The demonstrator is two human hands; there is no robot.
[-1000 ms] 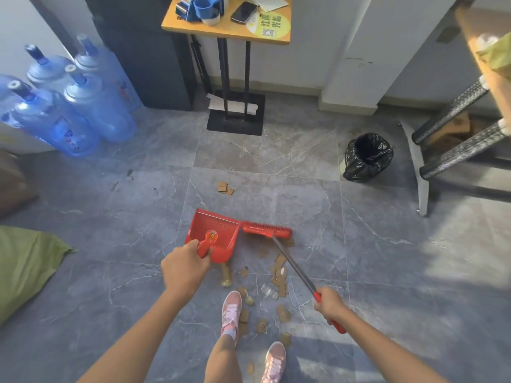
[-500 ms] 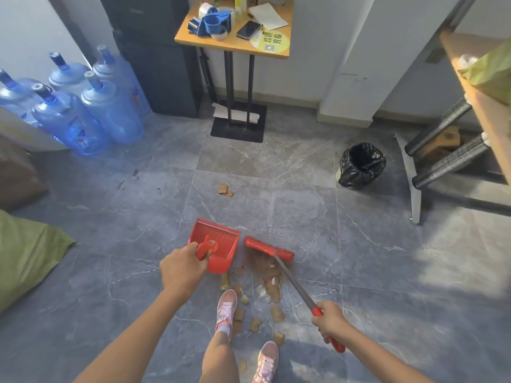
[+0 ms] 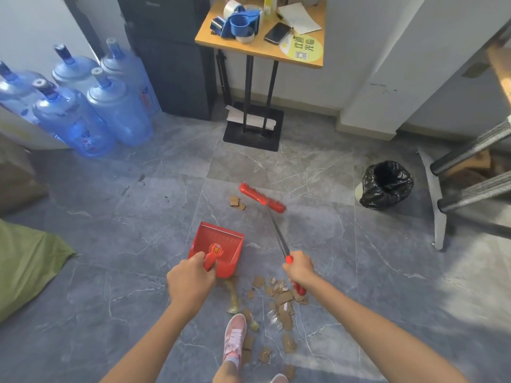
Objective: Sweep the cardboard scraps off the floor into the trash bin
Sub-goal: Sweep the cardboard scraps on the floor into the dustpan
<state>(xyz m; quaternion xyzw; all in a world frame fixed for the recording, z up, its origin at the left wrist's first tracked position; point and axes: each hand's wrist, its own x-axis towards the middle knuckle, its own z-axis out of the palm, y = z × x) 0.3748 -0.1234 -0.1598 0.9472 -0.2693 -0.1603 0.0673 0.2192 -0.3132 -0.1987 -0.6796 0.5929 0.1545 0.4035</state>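
Observation:
My left hand (image 3: 190, 280) grips the handle of a red dustpan (image 3: 218, 247) resting on the grey tiled floor. My right hand (image 3: 300, 269) holds the metal shaft of a red-headed broom (image 3: 262, 198), whose head sits far forward, just right of a small separate pile of cardboard scraps (image 3: 237, 203). A larger heap of cardboard scraps (image 3: 279, 299) lies below my hands, near my pink shoe (image 3: 234, 337). The trash bin (image 3: 385, 185), lined with a black bag, stands at the right, well apart from the broom.
Several blue water jugs (image 3: 83, 106) stand at the left wall beside a dark cabinet (image 3: 171, 56). A small wooden table (image 3: 262, 31) on a black base stands at the back. A green sack (image 3: 25, 264) lies left; a ladder-like frame (image 3: 470, 172) leans at right.
The broom head has swung forward, from the scraps beside the dustpan out to the far small pile. My right hand has slid up the shaft. The dustpan stays put.

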